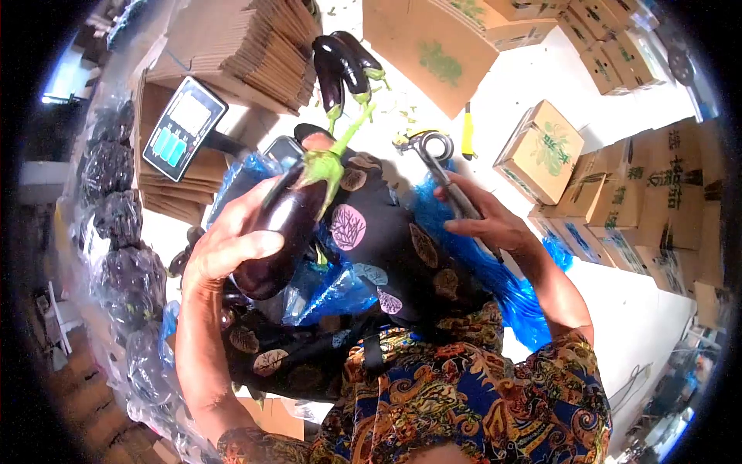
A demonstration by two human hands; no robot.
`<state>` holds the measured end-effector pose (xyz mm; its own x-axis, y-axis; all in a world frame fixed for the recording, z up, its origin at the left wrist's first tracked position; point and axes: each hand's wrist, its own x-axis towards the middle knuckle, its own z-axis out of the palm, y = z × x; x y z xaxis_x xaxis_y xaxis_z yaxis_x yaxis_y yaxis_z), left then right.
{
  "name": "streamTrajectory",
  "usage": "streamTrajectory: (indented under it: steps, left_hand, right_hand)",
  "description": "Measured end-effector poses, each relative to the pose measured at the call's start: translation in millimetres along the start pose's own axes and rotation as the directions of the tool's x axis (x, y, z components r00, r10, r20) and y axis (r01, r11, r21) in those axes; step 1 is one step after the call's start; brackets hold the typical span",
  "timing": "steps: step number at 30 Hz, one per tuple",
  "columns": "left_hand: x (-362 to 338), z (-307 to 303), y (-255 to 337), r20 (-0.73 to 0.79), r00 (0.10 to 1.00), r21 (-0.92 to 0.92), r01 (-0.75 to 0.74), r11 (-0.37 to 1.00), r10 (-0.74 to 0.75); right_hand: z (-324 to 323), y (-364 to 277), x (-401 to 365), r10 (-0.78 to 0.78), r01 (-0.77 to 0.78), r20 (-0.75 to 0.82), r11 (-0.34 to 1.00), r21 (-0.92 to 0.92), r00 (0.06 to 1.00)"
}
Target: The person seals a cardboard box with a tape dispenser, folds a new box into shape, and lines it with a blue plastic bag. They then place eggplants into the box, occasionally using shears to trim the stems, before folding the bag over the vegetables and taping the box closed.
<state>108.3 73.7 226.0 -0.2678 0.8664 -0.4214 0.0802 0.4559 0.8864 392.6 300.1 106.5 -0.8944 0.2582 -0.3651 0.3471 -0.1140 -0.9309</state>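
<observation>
My left hand (232,240) is wrapped around a large dark purple eggplant (280,224), which is tilted with its green cap and long stem pointing up and away. In my right hand (491,213) is a pair of dark grey shears (456,193), its tip pointing away from me near a tape roll. The fingers close round its handles, apart from the eggplant. Beyond the stem, several more eggplants (340,66) lie together on the white table, among small green stem bits. Blue plastic (313,298) is spread below my left hand, over my lap.
A digital scale display (184,127) stands at left, beside stacked flat cardboard (247,58). A tape roll (434,145) and yellow cutter (468,133) lie ahead. Cartons (665,201) are piled right, near a closed box (541,151). Bagged eggplants (120,216) line the far left.
</observation>
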Motion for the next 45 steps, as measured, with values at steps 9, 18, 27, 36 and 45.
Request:
streamTrajectory:
  steps: [9,18,27,36,45]
  left_hand:
    - [7.1,1.3,26.2,0.205,0.974,0.147,-0.133,0.980,0.101]
    - [7.3,10.5,31.2,0.231,0.973,0.230,-0.068,0.971,0.013]
    - [-59.7,-18.7,-43.7,-0.459,0.888,-0.431,-0.258,0.865,0.036]
    - [-65.8,-3.1,-128.5,-0.470,0.804,-0.449,0.137,0.883,-0.364]
    - [8.1,11.6,-187.2,-0.568,0.730,0.026,0.478,0.878,-0.380]
  right_hand:
    - [25.2,-68.9,2.8,-0.119,0.111,0.059,0.987,0.117,0.991]
    - [19.2,-67.8,-3.0,-0.178,0.182,0.038,0.970,-0.160,0.983]
    - [-9.3,-7.8,27.3,0.008,-0.128,-0.373,0.946,-0.299,0.928]
    - [-73.5,240.1,51.7,0.179,-0.353,-0.442,0.867,-0.351,0.879]
    - [-64.4,292.0,54.5,0.215,-0.330,-0.378,0.903,-0.274,0.901]
